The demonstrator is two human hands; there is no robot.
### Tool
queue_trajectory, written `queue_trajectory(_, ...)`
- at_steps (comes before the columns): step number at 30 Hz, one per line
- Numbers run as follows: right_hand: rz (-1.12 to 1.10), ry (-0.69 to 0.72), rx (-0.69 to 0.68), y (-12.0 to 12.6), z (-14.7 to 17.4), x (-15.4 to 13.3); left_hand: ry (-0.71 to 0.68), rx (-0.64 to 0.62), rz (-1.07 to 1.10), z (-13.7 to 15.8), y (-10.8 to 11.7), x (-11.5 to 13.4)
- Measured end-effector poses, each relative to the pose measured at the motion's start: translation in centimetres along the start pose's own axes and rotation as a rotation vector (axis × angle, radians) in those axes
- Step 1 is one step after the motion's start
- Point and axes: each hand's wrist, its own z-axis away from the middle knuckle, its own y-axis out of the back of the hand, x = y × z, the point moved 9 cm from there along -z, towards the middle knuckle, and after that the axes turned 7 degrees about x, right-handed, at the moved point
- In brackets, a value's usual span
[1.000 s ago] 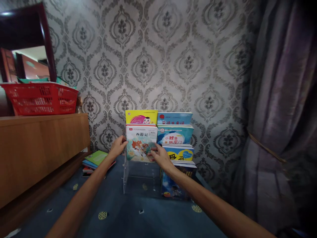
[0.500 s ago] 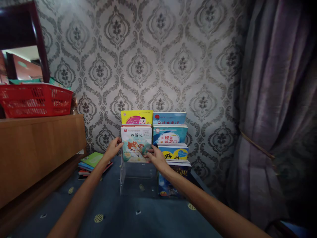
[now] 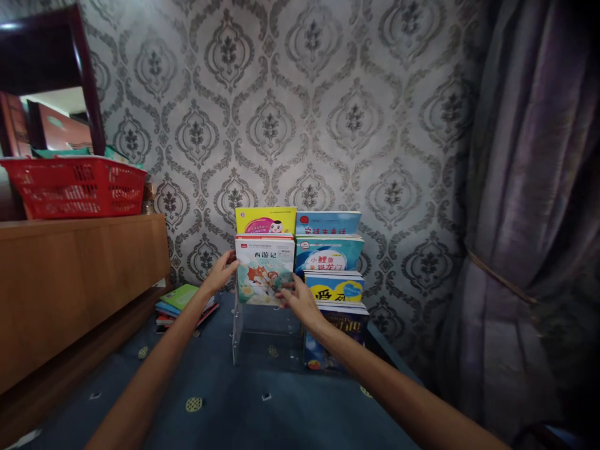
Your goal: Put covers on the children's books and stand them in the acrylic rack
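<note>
A picture book [image 3: 262, 272] with a white and teal cover stands upright in the left column of a clear, stepped book stand [image 3: 236, 340]. My left hand [image 3: 222, 273] grips its left edge, fingers partly hidden behind it. At the lower right corner, my right hand [image 3: 300, 301] pinches the same book. A yellow book [image 3: 248, 217] rises behind it, with a red edge showing between. Beside it, the right column holds a light blue book [image 3: 328, 222], a teal book [image 3: 351, 250], a yellow and blue book [image 3: 335, 288] and a dark blue book [image 3: 319, 350].
A pile of books [image 3: 180, 299] lies on the dark blue patterned cloth [image 3: 234, 412] to the left. Beyond it, a red basket [image 3: 84, 187] sits on a wooden cabinet [image 3: 94, 269]. Patterned wallpaper is behind the stand, and a grey curtain [image 3: 510, 219] hangs at the right.
The whole view has shifted slightly, so things appear a little farther right. Both hands keep their places on the book, which has barely moved relative to the stand.
</note>
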Motion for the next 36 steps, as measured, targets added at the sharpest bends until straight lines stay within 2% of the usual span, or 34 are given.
queue_trajectory(16, -0.092, -0.037, 0.002, -0.3, 0.7, 0.5, 0.037, -0.017, -0.001, -1.1, -0.1, -1.0)
queue_trajectory(24, -0.129, -0.079, 0.034, -0.5, 0.7, 1.4, 0.03, -0.022, -0.002, -1.2, -0.3, -1.4)
queue_trajectory(36, -0.112, -0.08, 0.023, -0.6, 1.0, 1.0, 0.027, -0.024, -0.054, -0.7, -0.6, -1.3)
